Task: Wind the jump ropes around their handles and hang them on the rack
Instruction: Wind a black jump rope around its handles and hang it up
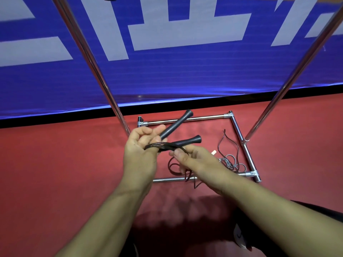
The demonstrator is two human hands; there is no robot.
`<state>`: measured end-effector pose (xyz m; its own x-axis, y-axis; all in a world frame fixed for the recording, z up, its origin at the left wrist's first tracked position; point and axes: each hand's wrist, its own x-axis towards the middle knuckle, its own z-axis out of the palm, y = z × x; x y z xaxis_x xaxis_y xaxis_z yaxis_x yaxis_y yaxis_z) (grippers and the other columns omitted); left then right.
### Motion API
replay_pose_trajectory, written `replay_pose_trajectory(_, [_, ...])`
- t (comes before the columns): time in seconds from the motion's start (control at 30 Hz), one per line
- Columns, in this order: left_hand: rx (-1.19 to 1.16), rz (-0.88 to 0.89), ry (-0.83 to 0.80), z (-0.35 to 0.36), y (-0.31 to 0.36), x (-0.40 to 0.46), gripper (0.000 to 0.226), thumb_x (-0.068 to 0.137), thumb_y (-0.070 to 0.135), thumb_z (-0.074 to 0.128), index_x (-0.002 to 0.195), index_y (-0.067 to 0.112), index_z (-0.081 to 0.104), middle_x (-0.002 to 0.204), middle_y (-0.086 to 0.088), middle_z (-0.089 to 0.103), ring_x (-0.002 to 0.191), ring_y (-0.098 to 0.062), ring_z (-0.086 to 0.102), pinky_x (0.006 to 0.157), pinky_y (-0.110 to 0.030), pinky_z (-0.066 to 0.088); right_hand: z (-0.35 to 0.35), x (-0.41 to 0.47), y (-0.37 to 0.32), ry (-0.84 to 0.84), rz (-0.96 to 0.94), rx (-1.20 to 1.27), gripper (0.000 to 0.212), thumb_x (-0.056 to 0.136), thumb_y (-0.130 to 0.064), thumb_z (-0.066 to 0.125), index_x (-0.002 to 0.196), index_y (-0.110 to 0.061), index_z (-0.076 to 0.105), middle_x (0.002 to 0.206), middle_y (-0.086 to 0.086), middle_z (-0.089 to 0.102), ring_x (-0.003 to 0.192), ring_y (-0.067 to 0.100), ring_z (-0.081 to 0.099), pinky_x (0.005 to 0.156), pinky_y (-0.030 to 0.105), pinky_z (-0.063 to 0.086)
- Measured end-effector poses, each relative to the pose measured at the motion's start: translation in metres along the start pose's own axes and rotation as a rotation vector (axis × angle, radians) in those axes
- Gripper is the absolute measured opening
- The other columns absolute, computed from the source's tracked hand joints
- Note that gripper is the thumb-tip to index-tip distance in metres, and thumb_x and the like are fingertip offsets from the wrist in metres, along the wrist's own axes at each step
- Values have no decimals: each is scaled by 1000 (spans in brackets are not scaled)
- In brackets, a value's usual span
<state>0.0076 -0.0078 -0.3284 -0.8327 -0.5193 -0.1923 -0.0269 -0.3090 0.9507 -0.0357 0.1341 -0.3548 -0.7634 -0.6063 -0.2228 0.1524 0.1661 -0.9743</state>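
left hand [138, 147]: raised, palm up, fingers curled in a closed grip | right hand [193, 157]: just beside it, thumb and fingers pinched together | forearms: bare, converging toward centre

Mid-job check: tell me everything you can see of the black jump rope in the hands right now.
The black rope has two dark, matte handles with flared ends, splayed apart and pointing up-right. The left hand grips their near ends with several thin cord loops bunched across them. The right hand pinches the cord beside the lower handle. The unwound slack hangs down in loose curls toward the red floor, over the rack's base.
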Motion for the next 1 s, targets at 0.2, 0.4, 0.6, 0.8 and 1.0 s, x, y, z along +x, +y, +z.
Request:
replay_pose_trajectory(0.2, [84,-4,22,-1,-3,0,27,90,-12,58,94,15,57,103,-10,76,94,-23,72,88,-35,55,10,5,2,33,242,748,18,100,-22,48,97,-7,57,66,0,49,51,12,40,59,28,48])
replay_pose_trajectory(0.4, [110,-39,-47,5,-5,-9,23,94,-8,48,96,14,55,93,-4,77,88,-21,73,79,-33,59,17,2,-5,-63,352,978,39,87,-60,55,88,-22,65,58,-5,21,54,12,9,50,23,27])
replay_pose_trajectory(0.6, [105,-75,-176,9,-14,-17,11,88,0,62,97,6,63,103,-6,75,93,-20,69,79,-33,58,15,10,2,166,298,896,40,98,-42,50,72,-21,72,48,-5,10,50,12,7,43,21,26])
replay_pose_trajectory(0.8, [432,198,-311,4,-24,-18,37,89,43,55,117,19,62,114,1,70,107,-18,67,91,-41,55,4,17,2,202,309,905,29,96,-40,54,85,-14,54,44,-7,14,39,8,13,39,22,26])
replay_pose_trajectory(1.0, [172,96,-98,11,-17,-13,23,104,26,46,91,11,57,94,0,74,94,-17,71,87,-38,57,6,8,-11,174,168,468,52,98,-40,52,49,-25,44,45,-8,19,43,10,13,43,24,17])
